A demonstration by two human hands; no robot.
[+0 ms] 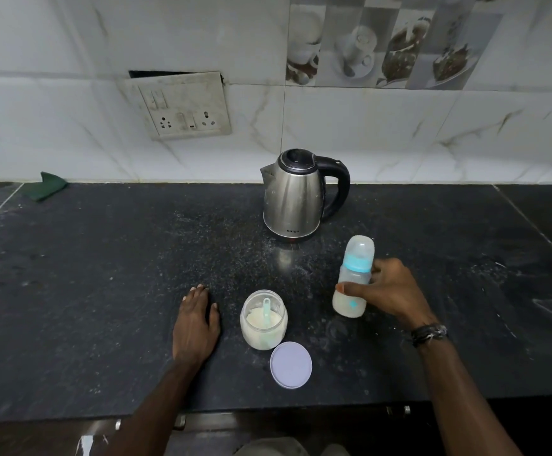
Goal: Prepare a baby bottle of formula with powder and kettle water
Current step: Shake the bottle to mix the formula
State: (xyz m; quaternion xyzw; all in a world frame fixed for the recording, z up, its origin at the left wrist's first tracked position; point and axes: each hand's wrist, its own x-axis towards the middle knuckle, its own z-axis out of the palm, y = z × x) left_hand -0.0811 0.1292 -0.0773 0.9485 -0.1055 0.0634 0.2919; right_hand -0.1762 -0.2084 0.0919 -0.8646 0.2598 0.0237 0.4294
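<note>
A baby bottle (353, 274) with a turquoise collar and clear cap stands upright on the dark counter (103, 291), with milky liquid in its lower part. My right hand (386, 289) wraps around its middle from the right. A steel kettle (296, 197) with a black handle and closed lid stands behind it near the wall. An open glass jar of white powder (264, 319) holds a pale green scoop (266, 311). Its lilac lid (291, 364) lies flat just in front. My left hand (195, 320) rests palm down on the counter, left of the jar, holding nothing.
A green cloth (46, 185) lies at the back left by the wall. A socket panel (179, 105) is on the tiled wall above. White powder specks dust the counter around the kettle. The counter's front edge runs just below my forearms.
</note>
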